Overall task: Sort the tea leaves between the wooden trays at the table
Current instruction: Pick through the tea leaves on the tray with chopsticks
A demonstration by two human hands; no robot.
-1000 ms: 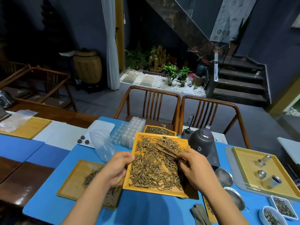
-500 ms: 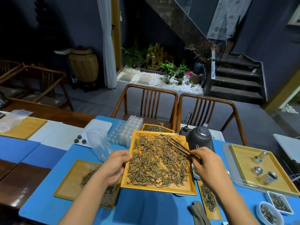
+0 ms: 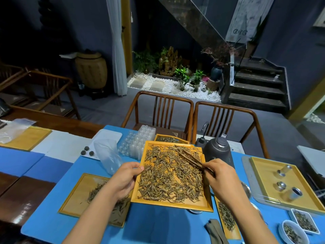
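A large wooden tray [image 3: 171,203] covered with dry brown tea leaves [image 3: 168,175] is lifted above the blue table mat. My left hand [image 3: 124,180] grips its left rim, thumb on top. My right hand [image 3: 220,180] holds dark wooden tongs [image 3: 190,158] whose tips lie over the leaves at the tray's far right. Under my left wrist lies a second wooden tray [image 3: 77,194] with fewer leaves. A narrow tray [image 3: 228,219] of leaves shows below my right forearm, and a small tray [image 3: 171,138] of leaves sits behind.
A dark electric kettle [image 3: 217,149] stands right of the big tray. Clear plastic containers [image 3: 139,143] and a plastic bag [image 3: 107,154] sit behind left. A yellow tray [image 3: 260,175] with small metal tins is at right, white dishes [image 3: 305,221] of leaves at bottom right, two chairs [image 3: 161,110] beyond.
My right hand with the tongs drew back from the tray's middle to its right edge. The big tray shifted slightly with my left hand. The narrow tray below came into view.
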